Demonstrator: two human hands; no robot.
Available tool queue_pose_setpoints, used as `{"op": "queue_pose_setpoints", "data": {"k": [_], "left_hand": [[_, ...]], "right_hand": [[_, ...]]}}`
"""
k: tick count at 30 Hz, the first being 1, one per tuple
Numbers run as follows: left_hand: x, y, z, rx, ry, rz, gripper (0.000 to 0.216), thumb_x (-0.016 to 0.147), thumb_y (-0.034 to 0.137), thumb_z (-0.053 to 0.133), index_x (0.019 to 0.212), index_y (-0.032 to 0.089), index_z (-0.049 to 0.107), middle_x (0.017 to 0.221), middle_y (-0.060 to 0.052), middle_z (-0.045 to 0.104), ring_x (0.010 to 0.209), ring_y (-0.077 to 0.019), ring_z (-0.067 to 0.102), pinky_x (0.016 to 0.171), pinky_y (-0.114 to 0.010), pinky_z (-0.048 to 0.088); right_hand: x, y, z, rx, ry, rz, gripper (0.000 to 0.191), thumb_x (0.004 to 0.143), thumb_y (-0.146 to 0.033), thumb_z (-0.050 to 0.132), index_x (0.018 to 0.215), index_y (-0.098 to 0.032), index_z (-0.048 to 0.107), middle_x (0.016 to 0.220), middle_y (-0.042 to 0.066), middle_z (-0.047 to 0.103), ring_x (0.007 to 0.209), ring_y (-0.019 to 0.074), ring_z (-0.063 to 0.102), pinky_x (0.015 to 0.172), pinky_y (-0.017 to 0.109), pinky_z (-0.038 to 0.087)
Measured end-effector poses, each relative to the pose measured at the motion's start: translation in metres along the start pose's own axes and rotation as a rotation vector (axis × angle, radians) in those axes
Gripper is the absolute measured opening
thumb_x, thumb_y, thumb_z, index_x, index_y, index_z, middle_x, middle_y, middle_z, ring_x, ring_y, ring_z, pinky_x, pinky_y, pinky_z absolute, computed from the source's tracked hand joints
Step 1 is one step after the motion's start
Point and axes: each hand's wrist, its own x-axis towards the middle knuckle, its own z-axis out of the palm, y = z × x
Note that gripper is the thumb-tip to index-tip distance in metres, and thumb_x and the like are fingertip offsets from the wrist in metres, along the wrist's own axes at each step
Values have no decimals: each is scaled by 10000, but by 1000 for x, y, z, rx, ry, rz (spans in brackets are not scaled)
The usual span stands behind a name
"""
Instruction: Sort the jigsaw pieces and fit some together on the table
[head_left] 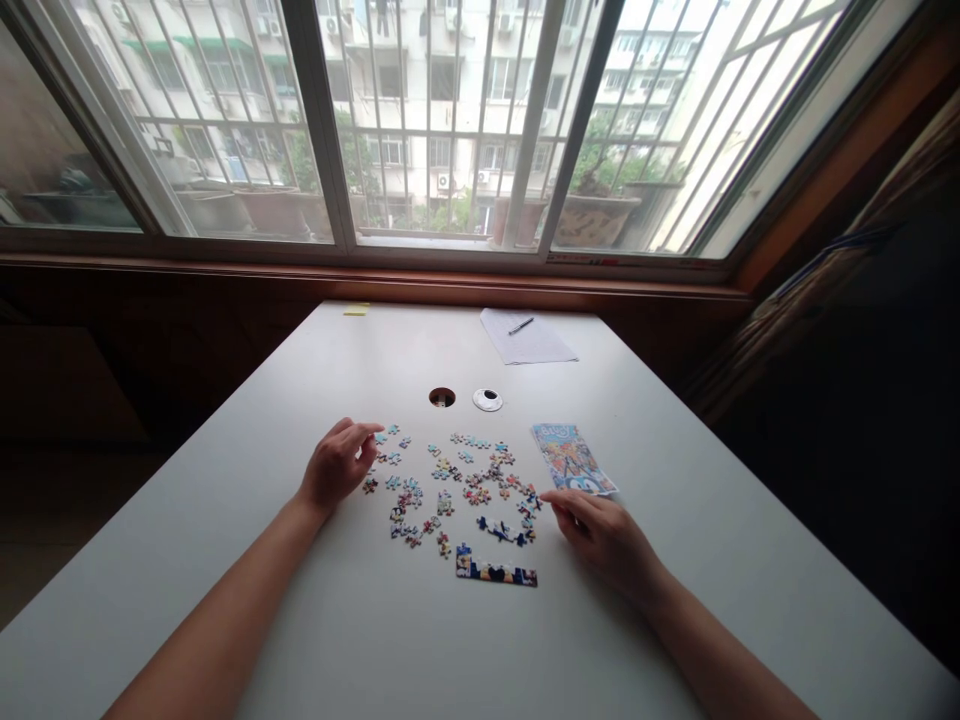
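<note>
Many small jigsaw puzzle pieces [445, 502] lie scattered over the middle of the white table. My left hand [339, 464] is at their left side, index finger stretched toward the upper-left pieces, other fingers curled, nothing visibly held. At the right side of the spread, the index fingertip of my right hand [600, 530] reaches a puzzle piece [534, 497]; its lower fingers curl underneath and are partly hidden. Closest to me is a joined strip of puzzle pieces [496, 572], dark blue and yellow, with a short upright part at its left end.
A colourful picture sheet [572, 460] lies beyond my right hand. Farther back are a round table hole [442, 398], its white cover [487, 400], paper [525, 340] with a pen [520, 326] on it, and yellow sticky notes [356, 310]. Barred windows [442, 130] rise behind the table.
</note>
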Motion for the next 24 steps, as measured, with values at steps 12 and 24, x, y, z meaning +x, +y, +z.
{"op": "queue_pose_setpoints", "data": {"k": [12, 24], "left_hand": [[-1, -1, 1, 145, 90, -70, 200, 924, 109, 523, 994, 183, 695, 750, -32, 673, 711, -213, 590, 743, -346, 514], [-2, -2, 1, 191, 105, -129, 199, 891, 91, 527, 933, 199, 688, 761, -30, 690, 734, -220, 604, 748, -345, 504]], "right_hand": [[-3, -1, 1, -82, 85, 36, 237, 980, -150, 537, 1152, -215, 686, 955, 40, 765, 755, 175, 717, 701, 294, 539], [-3, -2, -1, -109, 143, 58, 222, 967, -152, 537, 1102, -226, 697, 945, 36, 772, 793, 191, 740, 720, 308, 564]]}}
